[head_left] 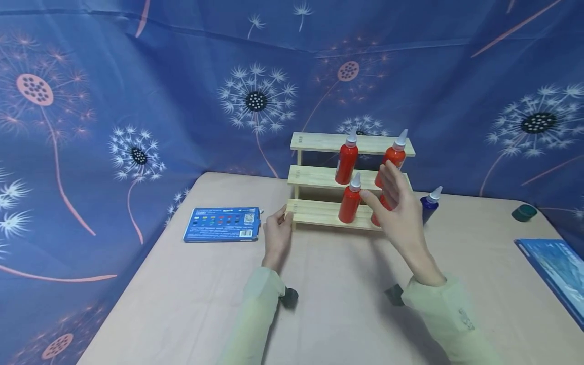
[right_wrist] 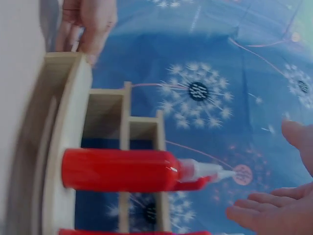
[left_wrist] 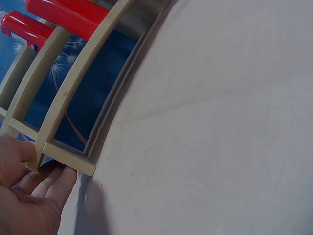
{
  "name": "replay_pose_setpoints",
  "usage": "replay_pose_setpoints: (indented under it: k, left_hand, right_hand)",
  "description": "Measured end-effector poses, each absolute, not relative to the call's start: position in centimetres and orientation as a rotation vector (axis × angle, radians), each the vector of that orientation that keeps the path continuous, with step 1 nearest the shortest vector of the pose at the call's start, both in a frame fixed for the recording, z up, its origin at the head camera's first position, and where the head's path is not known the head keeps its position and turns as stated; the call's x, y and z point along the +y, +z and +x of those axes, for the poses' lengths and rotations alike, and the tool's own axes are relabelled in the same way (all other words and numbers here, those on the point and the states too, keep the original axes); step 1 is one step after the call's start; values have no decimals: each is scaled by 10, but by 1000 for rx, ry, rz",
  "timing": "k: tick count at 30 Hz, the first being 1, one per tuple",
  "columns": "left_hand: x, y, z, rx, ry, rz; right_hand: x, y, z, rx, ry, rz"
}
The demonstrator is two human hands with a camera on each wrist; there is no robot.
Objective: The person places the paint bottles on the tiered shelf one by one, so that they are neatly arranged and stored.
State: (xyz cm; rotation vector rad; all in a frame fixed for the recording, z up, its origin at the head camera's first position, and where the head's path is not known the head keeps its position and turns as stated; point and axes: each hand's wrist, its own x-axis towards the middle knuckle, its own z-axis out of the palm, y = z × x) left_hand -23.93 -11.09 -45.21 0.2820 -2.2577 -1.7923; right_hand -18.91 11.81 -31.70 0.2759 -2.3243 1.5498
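Note:
A three-step wooden rack [head_left: 315, 175] stands on the table with several red squeeze bottles on its middle and bottom steps, all with pale pointed caps. My left hand [head_left: 277, 232] grips the left end of the bottom step; in the left wrist view its thumb and fingers lie around the wooden end. One red bottle [head_left: 350, 203] stands upright on the bottom step, and another red bottle [head_left: 347, 161] on the middle one. In front of the rack's right side is my right hand [head_left: 401, 213], fingers extended, partly hiding the right-hand bottles. The right wrist view shows that hand [right_wrist: 279, 205] apart from the nearest bottle [right_wrist: 117, 170].
A dark blue bottle [head_left: 430, 204] stands at the rack's right end. Left of the rack lies a flat blue paint box [head_left: 222, 224]. Farther right are a dark green lid-like object [head_left: 524, 213] and a blue pad or book [head_left: 556, 274]. A patterned blue cloth [head_left: 191, 101] hangs behind.

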Motion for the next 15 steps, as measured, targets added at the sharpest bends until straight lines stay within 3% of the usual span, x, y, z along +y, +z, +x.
replay_pose_setpoints:
  k: [15]
  left_hand:
    - [-110,-454,-240,-2274,-1804,293]
  right_hand:
    - [196,-326,-192,-2103,1432,-35]
